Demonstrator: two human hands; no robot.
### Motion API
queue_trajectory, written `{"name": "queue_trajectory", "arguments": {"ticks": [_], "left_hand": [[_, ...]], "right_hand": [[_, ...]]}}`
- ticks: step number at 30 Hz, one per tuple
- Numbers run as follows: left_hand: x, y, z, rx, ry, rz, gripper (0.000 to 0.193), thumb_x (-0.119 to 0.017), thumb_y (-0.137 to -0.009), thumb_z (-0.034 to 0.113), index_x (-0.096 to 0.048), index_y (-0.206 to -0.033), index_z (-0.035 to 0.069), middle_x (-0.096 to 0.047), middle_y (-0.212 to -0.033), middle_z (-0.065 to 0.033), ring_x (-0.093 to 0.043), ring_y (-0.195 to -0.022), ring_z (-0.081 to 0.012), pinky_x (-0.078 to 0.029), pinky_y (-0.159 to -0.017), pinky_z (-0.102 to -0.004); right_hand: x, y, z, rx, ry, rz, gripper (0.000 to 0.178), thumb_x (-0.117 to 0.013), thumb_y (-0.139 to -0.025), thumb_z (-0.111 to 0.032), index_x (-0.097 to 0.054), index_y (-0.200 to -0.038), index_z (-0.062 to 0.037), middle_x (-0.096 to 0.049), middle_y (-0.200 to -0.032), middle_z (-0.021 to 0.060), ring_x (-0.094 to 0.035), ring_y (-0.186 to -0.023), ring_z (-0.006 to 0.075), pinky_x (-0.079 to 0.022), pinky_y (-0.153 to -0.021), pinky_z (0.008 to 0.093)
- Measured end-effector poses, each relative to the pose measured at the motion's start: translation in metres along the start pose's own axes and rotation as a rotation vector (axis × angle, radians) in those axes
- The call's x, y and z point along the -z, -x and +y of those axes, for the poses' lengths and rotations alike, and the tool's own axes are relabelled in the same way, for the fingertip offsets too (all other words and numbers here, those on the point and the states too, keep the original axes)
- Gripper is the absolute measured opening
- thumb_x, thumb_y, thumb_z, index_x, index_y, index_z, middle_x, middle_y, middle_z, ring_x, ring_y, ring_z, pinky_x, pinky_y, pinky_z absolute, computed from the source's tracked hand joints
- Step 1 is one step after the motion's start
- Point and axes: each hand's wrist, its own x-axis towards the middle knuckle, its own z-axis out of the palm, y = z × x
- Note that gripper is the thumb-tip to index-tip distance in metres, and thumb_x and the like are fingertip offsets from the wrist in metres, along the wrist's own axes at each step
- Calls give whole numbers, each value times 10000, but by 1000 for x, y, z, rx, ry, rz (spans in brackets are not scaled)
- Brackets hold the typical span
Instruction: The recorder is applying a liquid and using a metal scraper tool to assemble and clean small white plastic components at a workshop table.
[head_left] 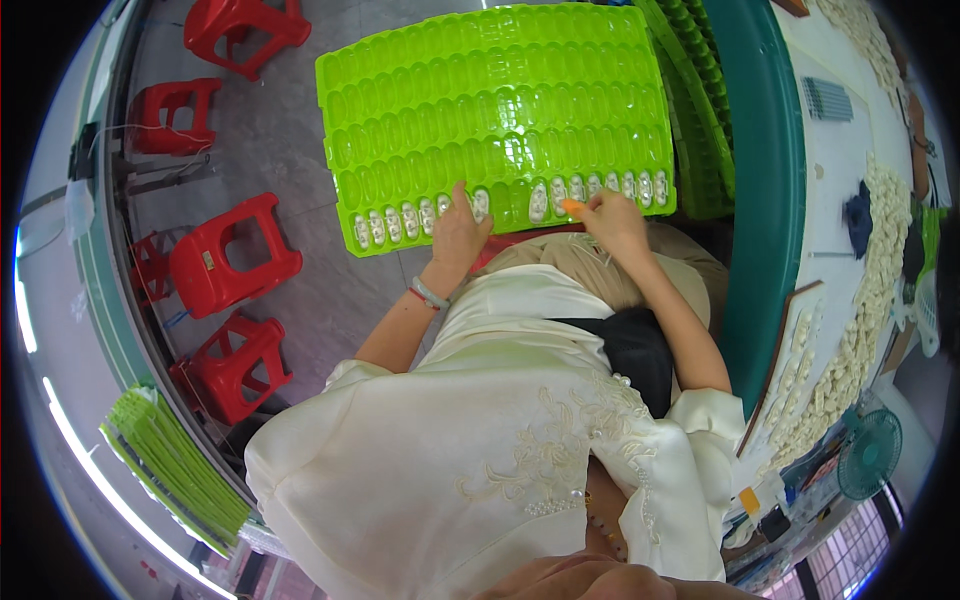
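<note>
A large bright green plastic tray (425, 115) with rows of oval hollows lies across my lap. Along its near row sit small lumpy white pieces (394, 223), in two groups with bare hollows between them. My left hand (458, 238) rests at the near edge, a finger stretched up over the row beside a white piece (480, 204). My right hand (613, 222) pinches a small orange object (573, 207), whose kind I cannot make out. Its tip is close to the white piece (538, 201) at the inner end of the right group.
More green trays (690, 110) are stacked just right of mine, against a dark green table edge (765, 200). Heaps of white pieces (850, 310) cover the white tabletop. Red plastic stools (235, 255) stand on the left; another tray stack (175, 470) is at lower left. A green fan (868, 455) is at lower right.
</note>
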Motion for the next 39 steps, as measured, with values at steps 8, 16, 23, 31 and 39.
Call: {"name": "queue_trajectory", "arguments": {"ticks": [8, 16, 23, 31, 39], "left_hand": [[2, -13, 16, -84, -80, -79, 785, -740, -688, 258, -319, -1271, -57, -600, -746, -218, -586, -627, -352, -461, -529, -406], [-15, -24, 20, -415, -206, -241, 376, -713, -688, 412, -685, -719, 38, -605, -617, -163, -592, -597, -318, -469, -571, -397], [-16, -25, 41, -236, -131, -358, 347, -698, -701, 375, -682, -765, 34, -632, -745, -184, -619, -694, -326, -494, -620, -403], [-26, -31, 43, -323, -50, -325, 220, -687, -723, 274, -683, -756, 57, -618, -693, -159, -604, -634, -309, -477, -579, -401], [-3, -56, 95, -514, 67, -301, 158, -712, -717, 180, -670, -769, 36, -615, -683, -123, -593, -594, -255, -463, -555, -348]], "right_hand": [[46, 142, 63, -185, -633, 358, 190, -662, -790, -196, -611, -813, -14, -600, -631, 46, -509, -539, 70, -411, -516, 238], [43, 267, 115, -307, -901, 779, 128, -629, -816, -92, -592, -912, -16, -600, -711, 4, -509, -603, 41, -399, -521, 191], [24, 270, 121, -371, -1124, 626, 114, -559, -852, -57, -571, -961, -24, -596, -720, 13, -453, -552, 16, -332, -485, 144], [38, 252, 110, -229, -1124, 590, 115, -562, -851, -60, -571, -959, -21, -591, -717, 10, -462, -564, 20, -346, -500, 145], [39, 312, 126, -450, -925, 1109, 192, -612, -803, -10, -569, -989, -9, -585, -774, 6, -546, -709, 62, -415, -619, 188]]}}
